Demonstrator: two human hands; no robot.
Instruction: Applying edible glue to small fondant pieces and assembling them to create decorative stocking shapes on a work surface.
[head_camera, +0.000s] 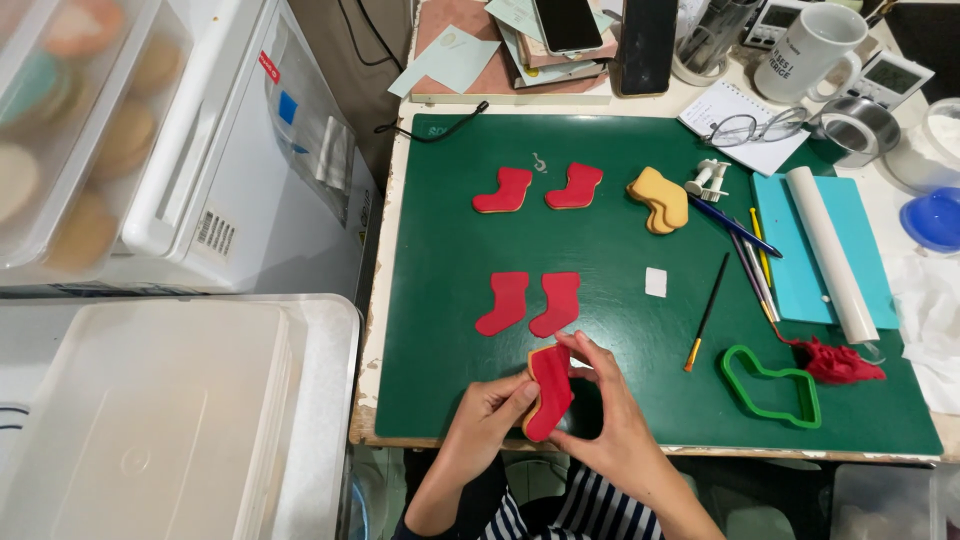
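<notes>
Green mat (620, 250) on a cluttered table | you grip one red-topped stocking cookie (549, 392) at lower centre, left hand (487, 420) pinching its edge, right hand (605, 410) curled round it | two red cutouts (530, 302) just above | two red cookies (540, 188) upper centre | yellow stack (660, 198), one green cutter (772, 385) right, brush (707, 312) between.

Cutting mat (620, 220): matt green, smooth, rubbery look. Stocking cookie (549, 391) at the mat's near edge: smooth matt red icing over a baked biscuit rim. Cutter (770, 385) on the mat's right: glossy green plastic. Rolling pin (830, 250) above it: smooth white plastic. Tabletop (385, 260) edge left of the mat: chipped white paint.
</notes>
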